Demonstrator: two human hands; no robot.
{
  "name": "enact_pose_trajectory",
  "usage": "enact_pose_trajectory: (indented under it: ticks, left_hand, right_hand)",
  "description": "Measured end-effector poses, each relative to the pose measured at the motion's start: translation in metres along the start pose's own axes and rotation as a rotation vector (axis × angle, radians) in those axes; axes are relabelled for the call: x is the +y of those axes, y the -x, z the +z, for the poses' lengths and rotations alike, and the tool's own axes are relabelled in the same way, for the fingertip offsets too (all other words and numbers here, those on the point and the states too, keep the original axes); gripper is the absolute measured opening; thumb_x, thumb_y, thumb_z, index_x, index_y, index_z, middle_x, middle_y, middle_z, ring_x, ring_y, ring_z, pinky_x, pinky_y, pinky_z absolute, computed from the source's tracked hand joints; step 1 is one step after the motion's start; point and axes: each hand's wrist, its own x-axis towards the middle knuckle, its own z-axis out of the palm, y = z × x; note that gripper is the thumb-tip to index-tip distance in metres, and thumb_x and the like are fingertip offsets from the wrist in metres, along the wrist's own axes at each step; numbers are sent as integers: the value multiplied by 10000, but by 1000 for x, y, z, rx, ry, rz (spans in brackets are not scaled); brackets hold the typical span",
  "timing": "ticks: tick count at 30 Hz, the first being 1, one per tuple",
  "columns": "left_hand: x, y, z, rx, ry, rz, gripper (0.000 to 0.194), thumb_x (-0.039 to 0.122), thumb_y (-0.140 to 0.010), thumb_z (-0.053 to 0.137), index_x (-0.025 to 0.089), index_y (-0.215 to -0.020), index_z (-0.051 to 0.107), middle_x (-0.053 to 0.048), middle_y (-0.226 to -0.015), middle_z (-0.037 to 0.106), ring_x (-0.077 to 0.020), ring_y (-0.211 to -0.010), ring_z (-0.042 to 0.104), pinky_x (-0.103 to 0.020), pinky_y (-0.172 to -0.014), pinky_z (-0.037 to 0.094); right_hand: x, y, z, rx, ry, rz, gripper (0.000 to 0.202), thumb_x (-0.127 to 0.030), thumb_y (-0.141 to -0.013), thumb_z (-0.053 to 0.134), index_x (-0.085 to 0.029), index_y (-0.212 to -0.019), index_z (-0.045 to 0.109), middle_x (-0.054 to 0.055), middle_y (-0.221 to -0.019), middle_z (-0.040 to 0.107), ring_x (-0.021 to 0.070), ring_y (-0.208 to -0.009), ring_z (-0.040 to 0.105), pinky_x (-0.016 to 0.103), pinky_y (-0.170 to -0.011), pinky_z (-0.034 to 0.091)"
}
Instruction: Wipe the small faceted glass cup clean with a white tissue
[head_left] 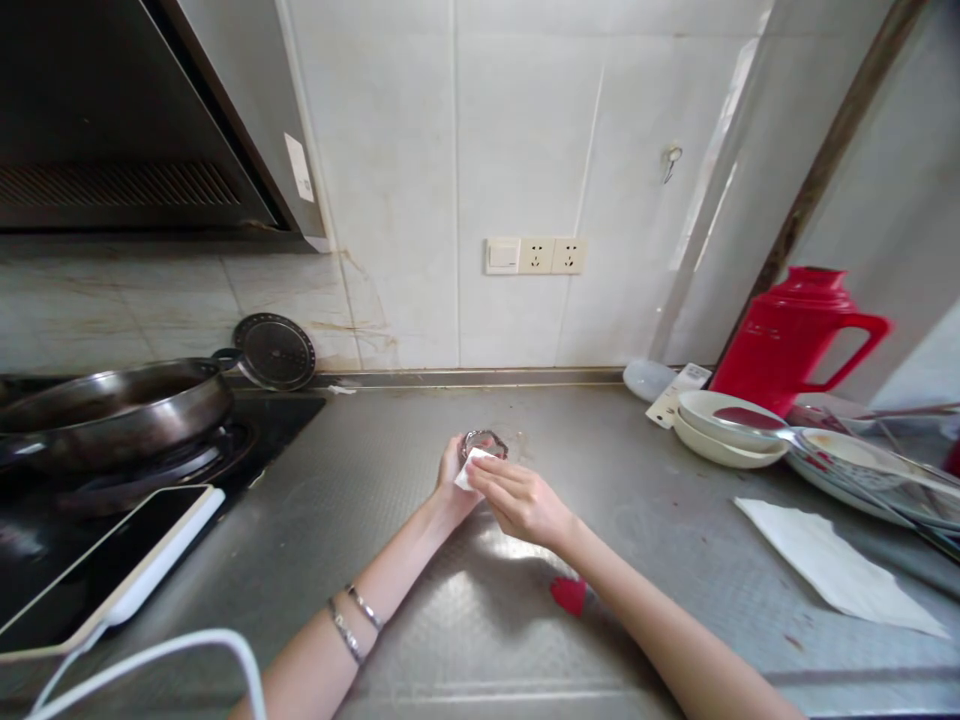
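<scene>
round glassy piece (486, 438) is over the steel counter (615, 460), clasped by the left hand (454, 482); the right hand (519, 500) pinches a white tissue (466, 474) at its near edge. wiping seems under way; how much is left, i cannot tell.

Free room over the steel counter (607, 455) between pan (142, 410) at left and bowls (724, 455), red jug (780, 345) at right

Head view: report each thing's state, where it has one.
Clear item: in the grip of the left hand
White tissue: pinched by the right hand
Pan: uncovered, on the stove
Phone: screen looks dark
Round disc: leaning against the wall
Red thermos: standing
White bowls: stacked
White paper: lying flat
Sockets: nothing plugged in
Wall hook: nothing hanging
</scene>
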Motion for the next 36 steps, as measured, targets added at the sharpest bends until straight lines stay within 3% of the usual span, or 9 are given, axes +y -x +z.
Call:
enact_pose_trajectory:
  ticks: [6, 11, 15, 20, 26, 32, 36]
  left_hand:
    - [-1, 1, -1, -30, -47, -65, 396, 429, -884, 465, 107, -741, 646, -76, -614, 638, -182, -589, 642, -272, -612, 502]
    - [0, 3, 0, -41, -40, -95, 429, 417, -923, 412, 100, -761, 651, -50, -595, 620, -142, -520, 597, -244, -538, 462]
    - [0, 5, 0, -114, -39, -122, 428, 423, -922, 434, 83, -791, 657, -69, -651, 649, -147, -582, 609, -247, -571, 466]
    - [-1, 8, 2, -122, -67, -154, 439, 422, -933, 416, 77, -795, 650, -85, -695, 662, -165, -623, 603, -270, -594, 449]
    - [-3, 7, 6, -122, -201, -161, 468, 456, -946, 354, 104, -823, 637, -73, -654, 650, -167, -535, 576, -282, -511, 408]
    - [-5, 3, 4, -151, -294, -143, 425, 504, -891, 433, 127, -893, 630, -88, -677, 675, -204, -527, 623, -287, -467, 437]
    - [2, 4, 3, -153, -247, -156, 461, 511, -900, 387, 113, -911, 620, -130, -722, 692, -267, -598, 671, -310, -474, 455]
  right_hand:
    - [5, 1, -3, -20, -32, 38, 395, -37, -884, 421, -135, -1248, 539, 136, -1109, 698, 217, -1221, 546, 356, -986, 525]
    - [9, 1, -7, -46, -45, 42, 397, -45, -899, 417, -147, -1265, 530, 129, -1139, 687, 208, -1206, 561, 353, -984, 527]
    - [11, 1, -11, -76, -15, 31, 388, -47, -921, 400, -138, -1279, 517, 130, -1174, 670, 209, -1217, 550, 360, -996, 521]
    - [12, 2, -14, -82, 15, 17, 374, -67, -938, 419, -110, -1301, 497, 129, -1199, 658, 225, -1235, 534, 373, -1014, 507]
    - [15, -1, -20, -72, 43, 46, 382, -98, -958, 387, -153, -1325, 480, 113, -1198, 661, 225, -1209, 558, 379, -980, 529]
    - [34, 10, -22, -59, 69, 145, 323, -88, -933, 431, -104, -1234, 548, 181, -1161, 664, 243, -1177, 584, 380, -956, 535]
    - [44, 17, -21, -49, 56, 201, 350, -43, -901, 422, -112, -1218, 556, 183, -1179, 654, 240, -1159, 597, 376, -936, 543]
